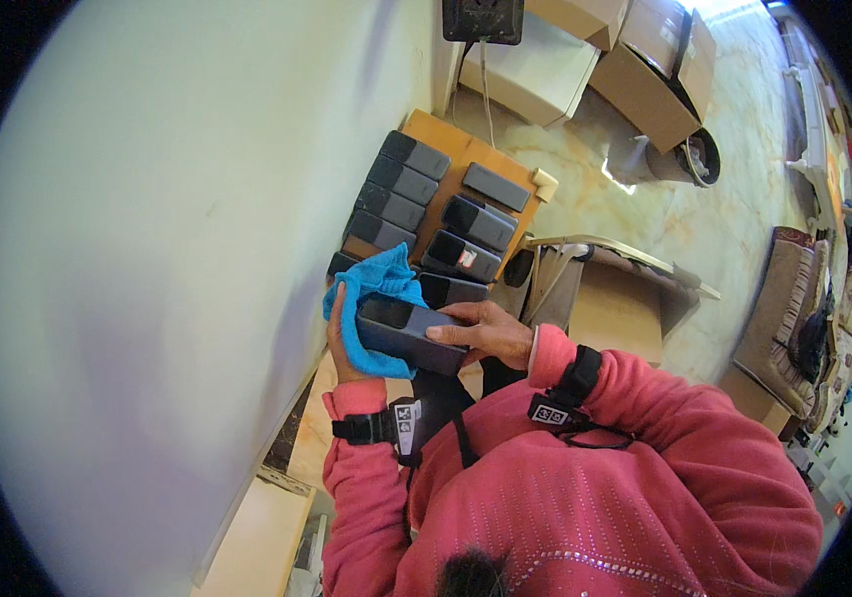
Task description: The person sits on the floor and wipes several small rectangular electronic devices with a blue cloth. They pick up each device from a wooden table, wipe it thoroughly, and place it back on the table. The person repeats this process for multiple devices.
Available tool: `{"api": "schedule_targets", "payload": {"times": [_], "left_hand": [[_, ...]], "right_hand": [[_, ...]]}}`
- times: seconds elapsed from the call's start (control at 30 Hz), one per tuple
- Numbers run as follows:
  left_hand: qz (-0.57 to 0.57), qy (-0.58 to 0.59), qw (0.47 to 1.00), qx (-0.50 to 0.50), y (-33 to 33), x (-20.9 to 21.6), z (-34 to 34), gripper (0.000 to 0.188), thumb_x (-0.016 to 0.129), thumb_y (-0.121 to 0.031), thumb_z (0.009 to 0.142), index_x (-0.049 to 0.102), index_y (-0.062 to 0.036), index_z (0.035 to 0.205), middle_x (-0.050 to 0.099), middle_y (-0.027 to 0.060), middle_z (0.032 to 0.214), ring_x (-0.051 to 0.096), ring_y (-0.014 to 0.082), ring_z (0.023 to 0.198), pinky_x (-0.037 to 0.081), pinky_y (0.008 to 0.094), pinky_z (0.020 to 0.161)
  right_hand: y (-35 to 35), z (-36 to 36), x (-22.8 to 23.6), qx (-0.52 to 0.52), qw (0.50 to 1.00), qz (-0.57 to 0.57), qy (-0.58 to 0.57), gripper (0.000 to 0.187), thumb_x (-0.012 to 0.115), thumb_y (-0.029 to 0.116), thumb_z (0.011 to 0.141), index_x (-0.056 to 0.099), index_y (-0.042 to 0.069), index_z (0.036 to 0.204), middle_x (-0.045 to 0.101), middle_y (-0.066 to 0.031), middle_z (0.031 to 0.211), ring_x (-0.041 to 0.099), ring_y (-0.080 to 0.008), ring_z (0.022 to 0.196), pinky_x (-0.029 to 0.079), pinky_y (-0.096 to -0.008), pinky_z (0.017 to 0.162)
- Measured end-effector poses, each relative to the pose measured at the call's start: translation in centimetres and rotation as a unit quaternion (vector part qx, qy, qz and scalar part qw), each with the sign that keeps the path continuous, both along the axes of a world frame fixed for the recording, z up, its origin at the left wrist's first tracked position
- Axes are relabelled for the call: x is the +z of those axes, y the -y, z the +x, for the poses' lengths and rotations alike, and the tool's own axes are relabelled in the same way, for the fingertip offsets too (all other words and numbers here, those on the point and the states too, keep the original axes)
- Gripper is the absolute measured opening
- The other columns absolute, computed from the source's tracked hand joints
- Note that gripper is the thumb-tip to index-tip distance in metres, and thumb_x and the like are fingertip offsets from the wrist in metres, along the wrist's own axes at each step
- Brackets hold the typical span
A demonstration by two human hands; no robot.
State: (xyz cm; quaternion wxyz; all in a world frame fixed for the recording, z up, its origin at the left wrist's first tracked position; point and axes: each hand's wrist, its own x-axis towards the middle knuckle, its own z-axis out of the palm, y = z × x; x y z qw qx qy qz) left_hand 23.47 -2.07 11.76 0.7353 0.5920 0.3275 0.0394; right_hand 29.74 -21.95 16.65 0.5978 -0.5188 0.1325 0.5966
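Observation:
Between my hands is a dark, oblong box-shaped device (393, 332) with a glossy black section at one end; its exact kind I cannot make out. My right hand (490, 333) is closed on its right end, thumb on top. A bright blue cloth (378, 274) wraps the device's left end, and my left hand (339, 343) holds it there, its fingers partly hidden behind the cloth. Just beyond, similar dark devices (396, 181) lie in two rows on an orange-brown wooden table (446, 134). One device (462, 256) in the right row bears a reddish-white label.
A pale wall (147, 249) runs close along the left. A folding chair (635, 259) stands right of the table. Farther off are cardboard boxes (645, 95), a waste bin (684, 159) and a cushioned sofa (779, 318). A cable (486, 90) hangs behind the table.

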Motion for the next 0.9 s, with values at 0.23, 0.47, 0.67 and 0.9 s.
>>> {"api": "schedule_targets", "payload": {"times": [0.23,0.47,0.67,0.9], "left_hand": [[-0.262,-0.038,0.961,0.077,1.4,-0.4,0.1,0.047,0.046,-0.046,0.095,0.056,-0.0075,0.12,0.058,0.0093,0.116,0.058,0.0189,0.098,0.047,0.0306,0.088],[-0.261,-0.023,0.953,0.152,4.9,0.3,-1.3,0.059,0.037,-0.056,0.095,0.052,-0.0072,0.125,0.058,0.0074,0.115,0.056,0.0191,0.102,0.045,0.0317,0.089],[-0.216,-0.027,0.96,0.175,7.8,2.4,-2.7,0.055,0.042,-0.048,0.097,0.041,-0.0069,0.133,0.053,0.0072,0.121,0.055,0.0213,0.107,0.046,0.0347,0.092],[-0.127,-0.095,0.969,0.191,6.5,1.0,-1.9,0.049,0.044,-0.045,0.097,0.05,-0.004,0.123,0.056,0.0076,0.115,0.057,0.0198,0.103,0.047,0.034,0.088]], "right_hand": [[-0.5,-0.7,-0.4,0.054,0.996,0.047,-0.06,0.08,0.076,0.039,0.076,0.038,0.013,0.142,0.059,-0.0111,0.115,0.061,-0.0235,0.097,0.058,-0.0379,0.07],[-2.0,-0.5,-1.1,0.095,0.99,-0.004,0.107,0.085,0.068,0.053,0.079,0.032,0.013,0.145,0.062,-0.015,0.111,0.063,-0.0211,0.091,0.052,-0.0321,0.074],[-2.5,-0.4,-3.8,0.083,0.961,-0.009,0.264,0.084,0.065,0.056,0.079,0.035,0.01,0.142,0.064,-0.0197,0.109,0.066,-0.0283,0.094,0.052,-0.0361,0.08],[-2.6,-1.5,-4.2,0.083,0.97,-0.02,0.228,0.085,0.066,0.056,0.078,0.034,0.011,0.143,0.064,-0.0196,0.105,0.067,-0.0241,0.068,0.055,-0.033,0.057]]}}
